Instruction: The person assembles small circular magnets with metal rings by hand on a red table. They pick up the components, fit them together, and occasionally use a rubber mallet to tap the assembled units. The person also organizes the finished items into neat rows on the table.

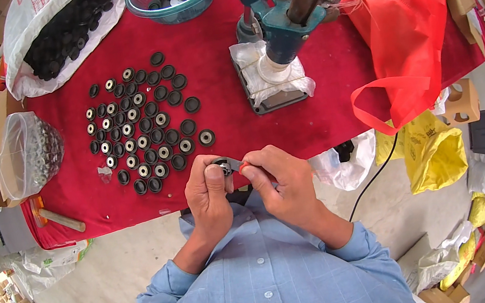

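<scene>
Close to my body at the table's front edge, my left hand (206, 193) pinches a small round black cap (223, 165) between thumb and fingers. My right hand (286, 184) is closed on a small red-handled blade (243, 166), its grey end meeting the cap's side. Fingers hide much of both. Beyond my left hand, several black caps (151, 109) lie spread on the red tablecloth (222, 103). Some have a silvery ring-shaped metal piece in the middle; others are plain black.
A teal hand press (287, 35) stands at the back right, beside a red bag (407, 40). Along the left are a white sack (17, 67) of black caps, a clear tub (16, 157) of metal pieces and a hammer (61, 219). A teal basket (181, 13) sits behind.
</scene>
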The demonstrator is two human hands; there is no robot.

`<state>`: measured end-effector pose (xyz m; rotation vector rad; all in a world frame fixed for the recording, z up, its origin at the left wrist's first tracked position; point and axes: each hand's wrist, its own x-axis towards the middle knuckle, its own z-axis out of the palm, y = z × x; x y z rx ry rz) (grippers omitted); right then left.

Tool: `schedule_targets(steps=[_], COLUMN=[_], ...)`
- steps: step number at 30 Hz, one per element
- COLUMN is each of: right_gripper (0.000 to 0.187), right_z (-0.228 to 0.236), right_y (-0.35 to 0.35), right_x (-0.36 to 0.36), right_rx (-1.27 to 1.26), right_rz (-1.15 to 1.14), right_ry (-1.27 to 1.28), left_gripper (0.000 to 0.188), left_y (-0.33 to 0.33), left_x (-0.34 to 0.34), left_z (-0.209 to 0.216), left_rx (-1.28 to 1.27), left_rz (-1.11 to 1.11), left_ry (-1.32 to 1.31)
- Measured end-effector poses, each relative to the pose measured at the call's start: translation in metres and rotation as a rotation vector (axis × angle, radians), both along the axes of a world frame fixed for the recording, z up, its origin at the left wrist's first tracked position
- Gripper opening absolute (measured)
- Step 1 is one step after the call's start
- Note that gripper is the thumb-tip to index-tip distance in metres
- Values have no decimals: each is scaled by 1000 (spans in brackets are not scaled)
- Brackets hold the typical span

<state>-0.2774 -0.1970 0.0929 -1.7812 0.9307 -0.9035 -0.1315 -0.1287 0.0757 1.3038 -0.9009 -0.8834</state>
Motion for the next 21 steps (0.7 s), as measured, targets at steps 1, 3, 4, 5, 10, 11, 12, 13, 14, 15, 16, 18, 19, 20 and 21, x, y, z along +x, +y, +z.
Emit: schedule_targets(steps=[1,3,4,5,10,11,12,13,14,15,16,18,19,20,21], right_gripper=[10,8,8,9,13,14,15,15,16,17,17,18,19,20,21], right_z=[-1,-5,-6,-8,-10,-12,-14,-15,-16,-17,-16,-14,-15,-16,-17], right_y=[1,3,4,5,7,8,8,8,8,8,7,6,6,7,8], right_x=[1,4,5,5,6,7,7,7,6,6,6,7,7,9,9], right_rx=[48,142,177,212,348,367,385,406,426,446,467,509,520,530,540], right_rz=[-1,-6,-5,-6,7,11,15,22,29,35,39,46,44,44,44], right_ry=[-35,-105,-113,-119,-132,-142,-153,-153,-153,-152,-153,-154,-170,-186,-202], left_gripper=[33,34,34,34,35,35,35,35,35,36,36,37,37,37,38], left_y=[1,2,1,1,1,1,1,1,0,0,-1,-3,-4,-4,-4], left_x=[-2,-5,-5,-6,-6,-6,-6,-6,-7,-7,-6,-6,-6,-6,-7], left_z=[-2,-6,-6,-7,-13,-14,-15,-17,-18,-20,-22,-25,-26,-27,-27], left_rx=[-6,-19,-25,-31,-49,-52,-54,-64,-74,-85,-96,-119,-124,-130,-136], left_rz=[16,44,48,51,49,50,51,50,49,48,47,45,46,50,53], left_ry=[-36,-110,-128,-143,-192,-199,-206,-214,-221,-228,-244,-275,-283,-292,-300])
